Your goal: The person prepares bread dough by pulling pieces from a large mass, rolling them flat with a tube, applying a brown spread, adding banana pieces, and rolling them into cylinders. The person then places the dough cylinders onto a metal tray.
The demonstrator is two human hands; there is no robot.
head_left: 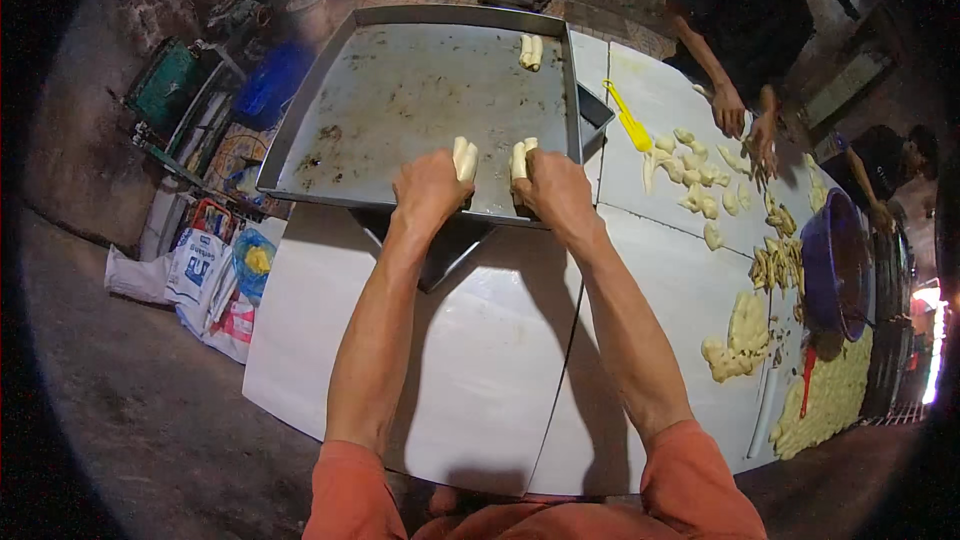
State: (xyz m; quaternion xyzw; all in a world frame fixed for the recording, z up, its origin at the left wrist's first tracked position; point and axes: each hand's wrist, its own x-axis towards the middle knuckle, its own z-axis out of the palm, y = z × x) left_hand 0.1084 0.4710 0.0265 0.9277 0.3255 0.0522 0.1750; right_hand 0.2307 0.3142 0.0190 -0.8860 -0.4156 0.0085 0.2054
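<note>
My left hand (426, 186) is closed on a pale, twin-lobed dough piece (463, 158) at the near side of a large metal tray (381, 14). My right hand (556, 190) grips a similar dough piece (519, 162) just to its right, also over the near edge of the tray. Another paired dough piece (531, 51) lies at the tray's back right corner. The tray's base is stained, and a second metal tray (447, 248) shows beneath it on the white worktop (332, 322).
A co-worker (745, 30) handles dough pieces (700, 175) at right, near a yellow scraper (630, 120). Another person (875, 175) stands beyond a purple tub (833, 260). A dough sheet (820, 405) lies front right; sacks (200, 285) and a blue container (270, 85) are at left.
</note>
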